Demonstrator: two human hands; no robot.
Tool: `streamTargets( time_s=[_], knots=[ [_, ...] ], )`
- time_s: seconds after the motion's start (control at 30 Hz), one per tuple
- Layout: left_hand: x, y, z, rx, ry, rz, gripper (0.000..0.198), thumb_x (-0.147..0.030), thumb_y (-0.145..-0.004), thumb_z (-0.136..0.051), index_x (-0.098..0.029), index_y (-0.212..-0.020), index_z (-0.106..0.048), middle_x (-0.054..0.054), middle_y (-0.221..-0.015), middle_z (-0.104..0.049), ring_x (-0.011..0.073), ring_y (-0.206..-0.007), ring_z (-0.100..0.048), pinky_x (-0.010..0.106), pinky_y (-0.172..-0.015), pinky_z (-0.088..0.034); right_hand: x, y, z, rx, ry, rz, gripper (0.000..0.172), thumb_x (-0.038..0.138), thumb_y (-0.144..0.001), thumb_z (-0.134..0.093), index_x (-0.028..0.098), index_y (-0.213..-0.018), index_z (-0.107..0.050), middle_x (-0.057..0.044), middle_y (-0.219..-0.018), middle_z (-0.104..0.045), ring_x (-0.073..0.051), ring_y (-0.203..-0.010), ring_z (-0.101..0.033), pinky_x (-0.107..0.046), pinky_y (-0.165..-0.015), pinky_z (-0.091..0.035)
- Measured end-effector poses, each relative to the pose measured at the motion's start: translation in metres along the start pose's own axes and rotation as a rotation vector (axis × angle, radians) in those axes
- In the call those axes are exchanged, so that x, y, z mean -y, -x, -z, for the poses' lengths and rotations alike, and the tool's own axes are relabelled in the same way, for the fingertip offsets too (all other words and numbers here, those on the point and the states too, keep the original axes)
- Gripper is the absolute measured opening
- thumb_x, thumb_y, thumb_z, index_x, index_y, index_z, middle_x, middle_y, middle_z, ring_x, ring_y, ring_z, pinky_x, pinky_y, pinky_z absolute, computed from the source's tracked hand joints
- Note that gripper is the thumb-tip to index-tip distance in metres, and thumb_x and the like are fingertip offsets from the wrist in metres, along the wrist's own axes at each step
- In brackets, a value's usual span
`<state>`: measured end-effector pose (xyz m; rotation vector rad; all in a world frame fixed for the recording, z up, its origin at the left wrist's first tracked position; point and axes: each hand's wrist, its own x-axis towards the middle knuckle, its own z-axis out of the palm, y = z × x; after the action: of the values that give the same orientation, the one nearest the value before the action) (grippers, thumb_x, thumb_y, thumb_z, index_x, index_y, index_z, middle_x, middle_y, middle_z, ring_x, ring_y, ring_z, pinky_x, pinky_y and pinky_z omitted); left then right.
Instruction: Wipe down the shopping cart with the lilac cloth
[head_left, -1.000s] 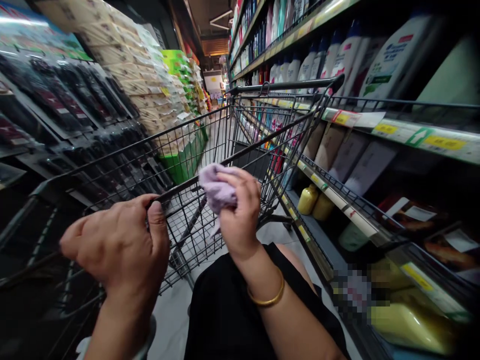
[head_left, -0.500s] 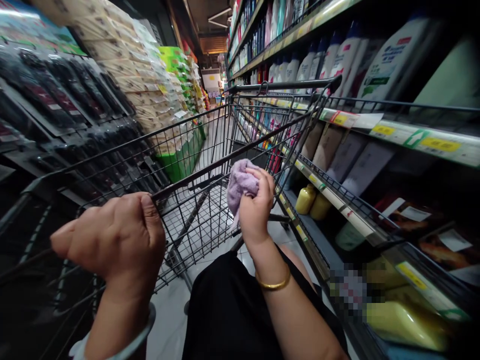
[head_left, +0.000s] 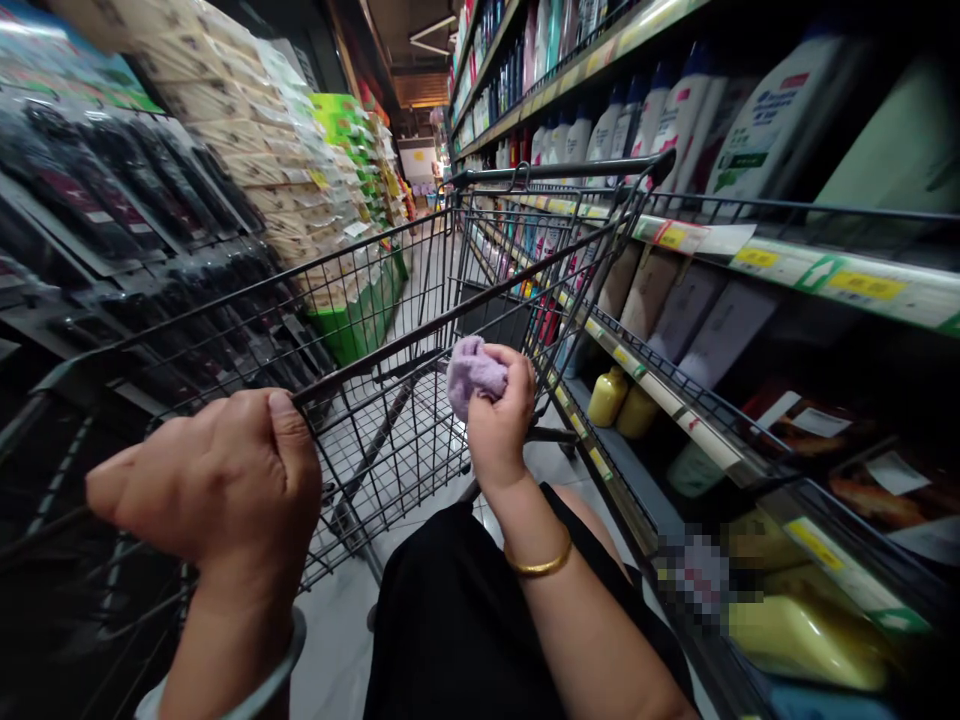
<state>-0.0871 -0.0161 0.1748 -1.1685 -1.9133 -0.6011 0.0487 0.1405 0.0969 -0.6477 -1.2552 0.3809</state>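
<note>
My left hand [head_left: 217, 475] is closed around the dark rail of a metal shopping cart [head_left: 570, 170], its thumb lying along the top. My right hand [head_left: 504, 425] grips a bunched purple cloth [head_left: 472, 375], held close to the near wire side of the cart. A gold bangle [head_left: 538, 560] circles the right wrist. Wire mesh and pale floor tiles show through the cart basket.
On the right, shelves [head_left: 825, 270] carry shampoo bottles [head_left: 765, 130], boxes and yellow bottles [head_left: 606, 397]. Hanging packs of dark tools [head_left: 105, 190] and stacked beige packages [head_left: 232, 120] line the left. A narrow aisle runs ahead.
The purple cloth is more tightly bunched, and its hanging end no longer shows. My right hand has shifted slightly left. My left hand stays on the cart rail.
</note>
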Motion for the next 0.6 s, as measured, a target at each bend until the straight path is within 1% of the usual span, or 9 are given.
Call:
streamTargets(
  time_s=[0.07, 0.1, 0.23, 0.3, 0.37, 0.5, 0.53, 0.57, 0.6],
  knots=[
    [0.002, 0.001, -0.005, -0.021, -0.001, 0.021, 0.023, -0.034, -0.099, -0.043, -0.031, -0.078, -0.033, 0.006, -0.074, -0.048, 0.0333, -0.074, -0.042, 0.045, -0.076, -0.017, 0.002, 0.006, -0.001, 0.020, 0.004, -0.020, 0.041, 0.000, -0.080, -0.054, 0.025, -0.112, -0.063, -0.007, -0.114, -0.072, -0.023, -0.111, -0.066, -0.042, -0.103, -0.058],
    [0.003, 0.002, -0.008, -0.048, 0.000, 0.029, 0.022, -0.034, -0.098, -0.045, -0.031, -0.078, -0.035, 0.005, -0.073, -0.046, 0.0316, -0.072, -0.040, 0.045, -0.076, -0.018, 0.008, 0.014, -0.003, 0.077, -0.008, 0.006, 0.039, 0.002, -0.081, -0.056, 0.025, -0.112, -0.064, -0.008, -0.115, -0.072, -0.024, -0.113, -0.066, -0.042, -0.103, -0.058],
    [0.009, 0.000, -0.019, -0.149, -0.009, 0.030, 0.024, -0.036, -0.095, -0.052, -0.028, -0.076, -0.040, 0.002, -0.068, -0.044, 0.0254, -0.068, -0.035, 0.044, -0.077, -0.019, 0.041, 0.049, -0.012, 0.420, -0.099, 0.220, 0.034, 0.013, -0.085, -0.064, 0.025, -0.117, -0.068, -0.007, -0.118, -0.074, -0.024, -0.117, -0.064, -0.042, -0.110, -0.053],
    [0.011, -0.002, -0.021, -0.158, -0.013, 0.005, 0.023, -0.035, -0.095, -0.052, -0.027, -0.076, -0.041, 0.002, -0.070, -0.047, 0.0253, -0.069, -0.037, 0.043, -0.077, -0.019, 0.045, 0.054, -0.013, 0.500, -0.122, 0.290, 0.032, 0.016, -0.088, -0.065, 0.026, -0.118, -0.070, -0.005, -0.118, -0.076, -0.024, -0.116, -0.065, -0.041, -0.108, -0.053],
    [0.012, -0.004, -0.022, -0.136, -0.006, -0.017, 0.022, -0.035, -0.096, -0.052, -0.028, -0.077, -0.043, 0.003, -0.072, -0.051, 0.0267, -0.071, -0.039, 0.044, -0.078, -0.020, 0.035, 0.047, -0.012, 0.467, -0.107, 0.262, 0.031, 0.014, -0.088, -0.063, 0.026, -0.116, -0.070, -0.005, -0.116, -0.076, -0.023, -0.114, -0.067, -0.040, -0.103, -0.054],
    [0.014, -0.009, -0.023, -0.075, 0.033, 0.017, 0.021, -0.036, -0.097, -0.050, -0.030, -0.078, -0.047, 0.004, -0.075, -0.054, 0.0281, -0.072, -0.041, 0.045, -0.080, -0.023, 0.005, 0.026, -0.008, 0.228, 0.018, 0.004, 0.036, 0.003, -0.082, -0.055, 0.024, -0.109, -0.068, -0.008, -0.114, -0.073, -0.024, -0.114, -0.066, -0.041, -0.102, -0.055],
    [0.014, -0.010, -0.024, -0.074, 0.034, 0.037, 0.021, -0.037, -0.098, -0.049, -0.029, -0.078, -0.048, 0.004, -0.075, -0.053, 0.0276, -0.071, -0.040, 0.045, -0.080, -0.023, 0.003, 0.026, -0.008, 0.206, 0.049, -0.042, 0.038, 0.002, -0.081, -0.055, 0.024, -0.109, -0.068, -0.008, -0.115, -0.072, -0.024, -0.114, -0.065, -0.041, -0.103, -0.055],
    [0.014, -0.011, -0.025, -0.074, 0.028, 0.057, 0.023, -0.038, -0.099, -0.048, -0.029, -0.078, -0.048, 0.004, -0.075, -0.052, 0.0267, -0.071, -0.039, 0.045, -0.080, -0.023, 0.003, 0.030, -0.009, 0.223, 0.069, -0.064, 0.039, 0.002, -0.080, -0.055, 0.024, -0.109, -0.068, -0.008, -0.116, -0.072, -0.025, -0.115, -0.064, -0.041, -0.103, -0.055],
    [0.014, -0.012, -0.026, -0.075, 0.017, 0.074, 0.025, -0.038, -0.100, -0.046, -0.028, -0.078, -0.047, 0.003, -0.073, -0.050, 0.0257, -0.070, -0.037, 0.045, -0.080, -0.022, 0.006, 0.036, -0.011, 0.274, 0.079, -0.066, 0.040, 0.002, -0.080, -0.056, 0.024, -0.111, -0.068, -0.009, -0.118, -0.072, -0.025, -0.116, -0.063, -0.041, -0.103, -0.055]
  ],
)
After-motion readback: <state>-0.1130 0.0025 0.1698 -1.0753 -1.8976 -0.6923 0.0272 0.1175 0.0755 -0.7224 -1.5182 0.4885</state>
